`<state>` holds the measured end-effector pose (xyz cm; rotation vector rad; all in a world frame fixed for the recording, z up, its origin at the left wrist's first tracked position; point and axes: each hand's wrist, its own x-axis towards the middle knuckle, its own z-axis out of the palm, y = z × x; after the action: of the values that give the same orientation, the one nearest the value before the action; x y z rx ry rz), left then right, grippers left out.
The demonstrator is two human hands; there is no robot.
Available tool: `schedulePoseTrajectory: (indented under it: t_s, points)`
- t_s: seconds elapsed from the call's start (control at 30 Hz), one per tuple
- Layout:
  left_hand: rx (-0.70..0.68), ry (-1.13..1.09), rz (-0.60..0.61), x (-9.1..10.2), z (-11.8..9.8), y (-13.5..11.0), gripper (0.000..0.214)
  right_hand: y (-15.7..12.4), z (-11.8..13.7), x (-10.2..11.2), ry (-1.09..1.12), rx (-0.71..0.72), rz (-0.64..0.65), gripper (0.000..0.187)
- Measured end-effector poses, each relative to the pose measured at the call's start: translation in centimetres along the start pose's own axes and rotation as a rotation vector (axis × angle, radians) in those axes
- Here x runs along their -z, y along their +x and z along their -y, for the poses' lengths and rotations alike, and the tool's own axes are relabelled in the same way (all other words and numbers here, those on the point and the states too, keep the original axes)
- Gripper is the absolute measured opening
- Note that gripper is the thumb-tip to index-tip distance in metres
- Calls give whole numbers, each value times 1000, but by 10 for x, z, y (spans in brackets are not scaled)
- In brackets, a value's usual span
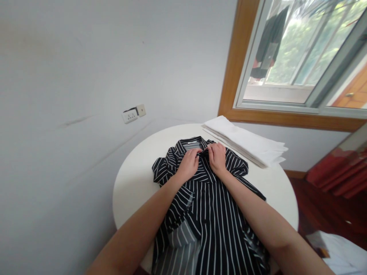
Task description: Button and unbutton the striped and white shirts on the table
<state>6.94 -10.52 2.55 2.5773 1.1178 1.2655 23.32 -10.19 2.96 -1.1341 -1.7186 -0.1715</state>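
Observation:
A black shirt with white stripes (212,217) lies face up on a round white table (134,179), collar toward the far side. My left hand (187,165) and my right hand (217,157) meet just below the collar. Both pinch the shirt's front edges together at the top of the placket, fingers curled and closed on the cloth. A small dark spot between the fingertips may be a button, but it is too small to be sure. Both forearms stretch over the shirt's body.
A stack of folded white cloth (249,143) lies at the table's far right, by the wooden-framed window (289,114). A wall socket (130,115) sits on the white wall to the left. Red fabric (341,172) and a white object (341,252) lie at the right.

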Motion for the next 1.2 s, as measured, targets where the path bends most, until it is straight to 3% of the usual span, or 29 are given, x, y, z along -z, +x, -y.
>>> schedulePoseTrajectory:
  t_s: [0.2, 0.47, 0.63, 0.8, 1.03, 1.2]
  points:
    - [12, -63, 62, -18, 20, -7, 24, 3, 1, 1, 12, 52, -32, 28]
    - [10, -233, 157, -5, 24, 2, 25, 0, -19, -11, 251, -315, -139, 32]
    - [57, -315, 210, -2, 26, 4, 22, -7, -35, -18, 359, -439, -66, 32]
    - [12, -241, 161, -2, 25, 2, 22, -9, -40, -19, 384, -510, -4, 37]
    - [62, -127, 24, -5, 27, 0, 23, -9, -40, -17, 440, -446, 60, 32]
    - [127, -83, -52, -6, 33, 0, 20, -10, -25, -9, 302, -167, 100, 24]
